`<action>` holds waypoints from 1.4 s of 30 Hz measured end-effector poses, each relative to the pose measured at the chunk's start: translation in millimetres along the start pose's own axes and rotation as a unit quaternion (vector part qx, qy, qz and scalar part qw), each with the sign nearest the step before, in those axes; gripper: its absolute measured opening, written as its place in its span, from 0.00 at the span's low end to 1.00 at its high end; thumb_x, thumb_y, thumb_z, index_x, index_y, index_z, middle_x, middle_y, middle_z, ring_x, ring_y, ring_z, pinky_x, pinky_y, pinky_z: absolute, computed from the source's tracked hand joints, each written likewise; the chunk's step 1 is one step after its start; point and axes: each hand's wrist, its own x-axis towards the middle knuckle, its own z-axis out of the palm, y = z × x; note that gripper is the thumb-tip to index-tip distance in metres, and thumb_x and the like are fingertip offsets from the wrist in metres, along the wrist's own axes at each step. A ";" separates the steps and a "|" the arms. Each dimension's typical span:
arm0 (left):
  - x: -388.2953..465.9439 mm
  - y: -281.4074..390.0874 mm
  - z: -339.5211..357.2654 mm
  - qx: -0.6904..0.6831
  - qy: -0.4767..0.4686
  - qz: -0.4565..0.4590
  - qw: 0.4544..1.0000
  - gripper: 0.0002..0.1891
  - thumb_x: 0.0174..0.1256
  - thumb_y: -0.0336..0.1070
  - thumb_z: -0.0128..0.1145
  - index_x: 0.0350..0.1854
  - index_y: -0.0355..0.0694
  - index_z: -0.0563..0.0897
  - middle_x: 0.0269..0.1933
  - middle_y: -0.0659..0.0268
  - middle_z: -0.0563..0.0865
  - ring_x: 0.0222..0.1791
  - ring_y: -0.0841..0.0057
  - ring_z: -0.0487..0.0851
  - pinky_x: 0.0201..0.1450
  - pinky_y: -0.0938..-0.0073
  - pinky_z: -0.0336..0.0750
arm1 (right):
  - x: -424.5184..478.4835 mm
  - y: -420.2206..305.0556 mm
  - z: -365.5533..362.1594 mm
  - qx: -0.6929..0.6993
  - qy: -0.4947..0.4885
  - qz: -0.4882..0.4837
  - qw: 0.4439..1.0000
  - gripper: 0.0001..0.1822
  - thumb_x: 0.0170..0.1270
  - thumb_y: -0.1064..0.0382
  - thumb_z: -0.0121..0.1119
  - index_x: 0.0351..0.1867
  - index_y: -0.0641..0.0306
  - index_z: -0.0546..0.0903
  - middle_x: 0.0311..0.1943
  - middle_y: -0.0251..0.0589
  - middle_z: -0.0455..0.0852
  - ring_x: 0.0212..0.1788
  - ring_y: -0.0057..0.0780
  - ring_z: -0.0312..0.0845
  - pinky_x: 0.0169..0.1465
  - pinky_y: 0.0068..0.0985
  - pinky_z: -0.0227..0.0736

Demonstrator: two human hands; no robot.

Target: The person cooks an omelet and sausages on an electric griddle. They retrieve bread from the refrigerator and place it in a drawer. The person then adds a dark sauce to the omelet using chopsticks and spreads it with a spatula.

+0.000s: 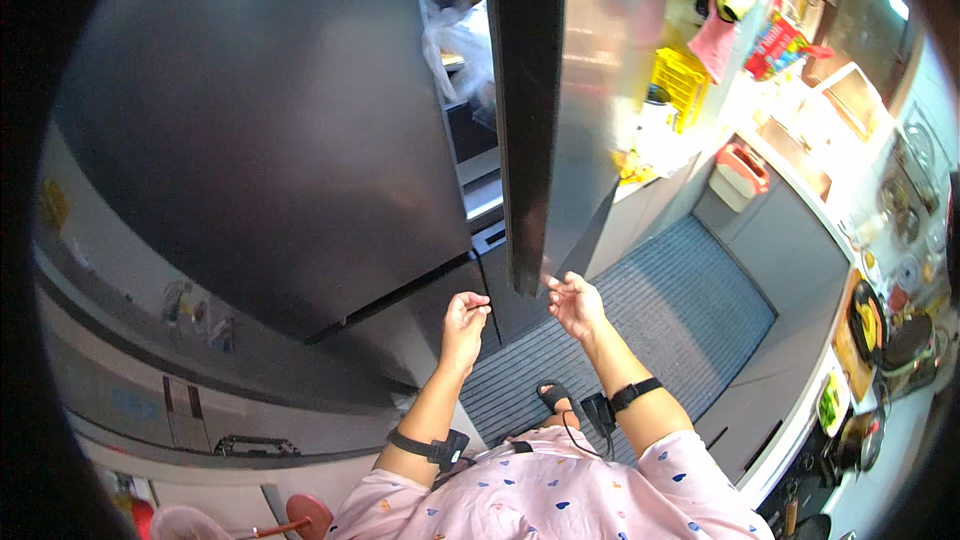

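Observation:
A dark metallic refrigerator stands before me, its left door [277, 142] closed and its right door [592, 90] swung partly outward. My right hand [577, 305] is by the lower corner of that right door, index finger extended to its outer face, where a faint reflection shows. Whether the fingertip touches cannot be told. The other fingers are loosely bent around nothing. My left hand [465, 322] is raised in front of the lower drawers [450, 307], fingers curled in towards the thumb, with no object plainly in it. Through the gap, a clear plastic bag [469, 52] shows on the inner shelves.
Grey ribbed matting [645, 315] covers the floor. To the right runs a counter with a red-and-white bin [739, 176] hung on its cabinet front, a sink [799, 157], a wooden board [853, 337] and pans [907, 345]. A yellow basket [679, 82] stands beyond the open door.

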 end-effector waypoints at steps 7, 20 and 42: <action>8.0 -5.9 56.8 0.028 -0.096 -0.015 0.995 0.09 0.66 0.21 0.52 0.46 0.38 0.75 0.47 0.65 0.81 0.47 0.78 0.79 0.55 0.78 0.72 | -79.4 -38.4 -51.5 -0.021 0.084 -0.122 0.989 0.07 0.57 0.63 0.54 0.38 0.49 0.76 0.27 0.31 0.77 0.31 0.28 0.74 0.36 0.29 0.72; 19.2 -6.7 91.7 0.025 -0.166 0.007 0.986 0.08 0.68 0.28 0.53 0.47 0.46 0.76 0.48 0.72 0.82 0.47 0.82 0.80 0.47 0.79 0.70 | -122.0 -97.7 -129.0 -0.162 0.357 -0.464 0.795 0.18 0.74 0.49 0.47 0.52 0.57 0.79 0.53 0.32 0.81 0.57 0.25 0.73 0.64 0.29 0.61; 105.3 -36.3 -26.1 -0.290 0.200 -0.051 0.935 0.15 0.69 0.41 0.55 0.54 0.42 0.76 0.59 0.64 0.77 0.64 0.65 0.73 0.66 0.58 0.65 | 19.4 -45.6 32.1 -0.442 0.007 -0.365 0.820 0.02 0.67 0.68 0.58 0.37 0.63 0.77 0.29 0.27 0.76 0.34 0.15 0.70 0.40 0.17 0.69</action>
